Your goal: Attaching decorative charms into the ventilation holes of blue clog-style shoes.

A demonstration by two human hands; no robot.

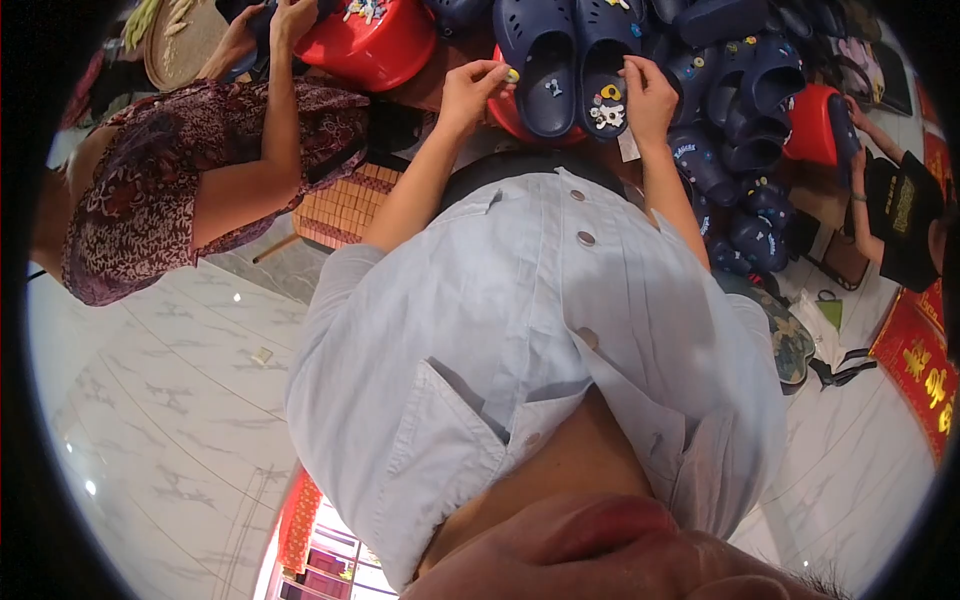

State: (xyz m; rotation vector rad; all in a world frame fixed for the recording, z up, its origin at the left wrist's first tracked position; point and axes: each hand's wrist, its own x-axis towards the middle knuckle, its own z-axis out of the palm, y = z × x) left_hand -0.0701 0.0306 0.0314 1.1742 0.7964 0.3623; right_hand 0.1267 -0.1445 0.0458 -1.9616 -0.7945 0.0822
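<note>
Filling the nearest part of the view, a pale blue shirt with metal buttons point(540, 270) covers the wearer's chest, above a white floor with grey veining point(180, 400). Beyond it, the wearer's left hand point(470, 98) has thumb and fingers together, pinching a small yellow-green piece point(512, 76) left of a navy blue clog with a small pale blue charm point(548, 98). Just to its right, toe toward the far edge, lies a matching navy blue clog with white and yellow charms point(604, 85). The right hand point(652, 100) has its fingertips at this second clog's right edge; whether they clamp it, I cannot tell. Under the pair shows a glossy red plastic surface point(508, 118). Off to the right spreads a heap of navy blue clogs point(745, 110); to the left stands a red plastic tub-like piece point(385, 50) topped with small colourful charms point(368, 9). Farther left, a co-worker in a patterned dress point(140, 190) handles something dark blue; at far right, another in black point(910, 215) reaches toward a dark clog-like thing point(845, 125).
</note>
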